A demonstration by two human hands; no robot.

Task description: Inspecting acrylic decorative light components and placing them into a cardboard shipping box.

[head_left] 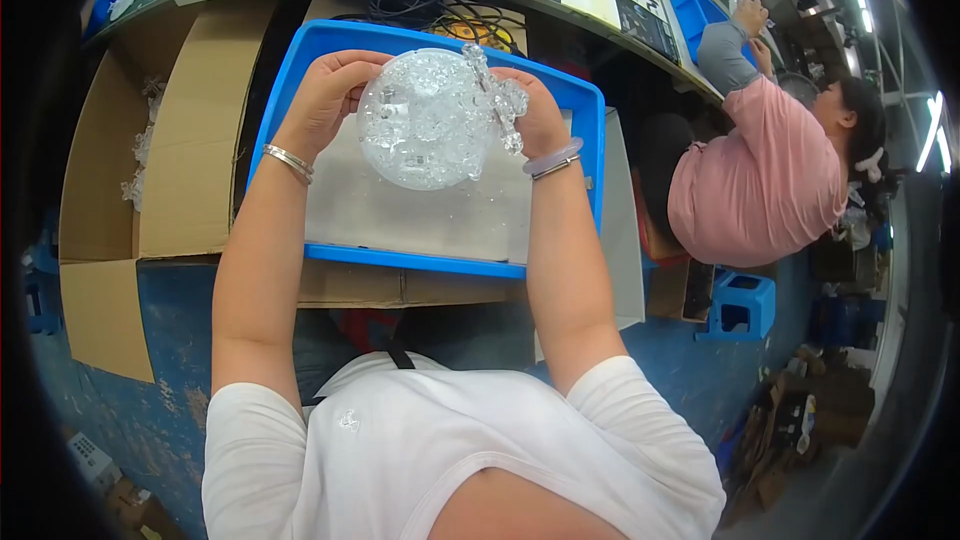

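Above the blue tray, inside its rim: clear globe in both hands' closed grip; left hand, right hand.

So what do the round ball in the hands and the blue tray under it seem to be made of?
The ball looks like clear plastic or glass: it is see-through, with a bumpy, sparkling surface. Which of the two cannot be told. The blue tray looks like moulded plastic, with a smooth, even-coloured rim. Both hands, left hand and right hand, hold the ball.
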